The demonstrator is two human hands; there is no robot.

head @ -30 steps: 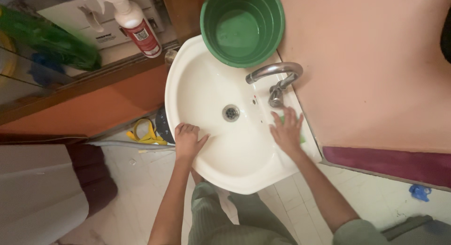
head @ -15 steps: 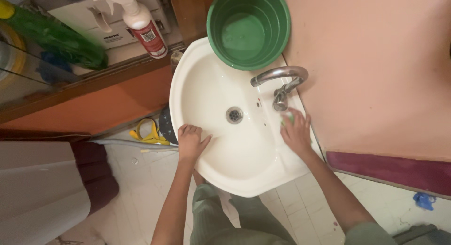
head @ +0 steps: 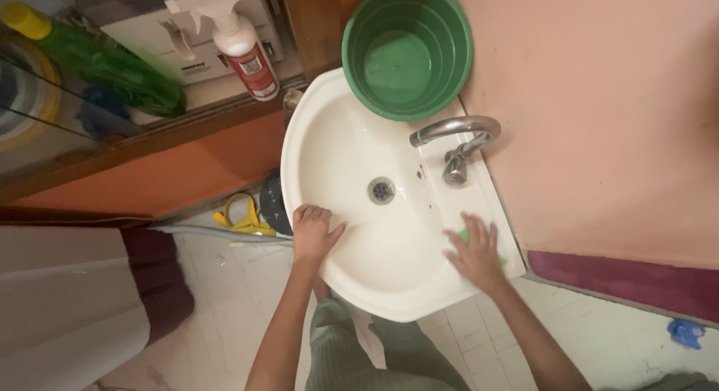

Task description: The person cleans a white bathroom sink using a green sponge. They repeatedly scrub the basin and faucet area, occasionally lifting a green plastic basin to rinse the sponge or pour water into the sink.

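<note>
Left hand braced on the sink's near left rim, fingers spread flat and holding nothing; right hand pressed palm-down on a green scrubbing pad, fingers splayed over it so only a sliver of green shows at the fingertips. Hands well apart, one at each near side of the washbasin.

Best done, by the look of it, with steady flat pressure: pad kept fully under the palm, short overlapping strokes along the right rim ledge, left hand left planted for balance. Worth keeping the wrist low so the pad does not slip off the rounded near right corner onto the floor.

Pad mostly hidden; thin, soft-looking, bright green, lying on the ledge at the near right edge of the sink, below the tap. Texture too covered to tell.

Basin cream-white, glossy, oval bowl with a metal drain at the centre. Chrome tap at the right edge, spout curving over the bowl. Green plastic bucket resting on the far rim. Beyond the far left edge, a white-and-red spray bottle and a green bottle on a shelf. Yellow item on the tiled floor beneath the left rim.
</note>
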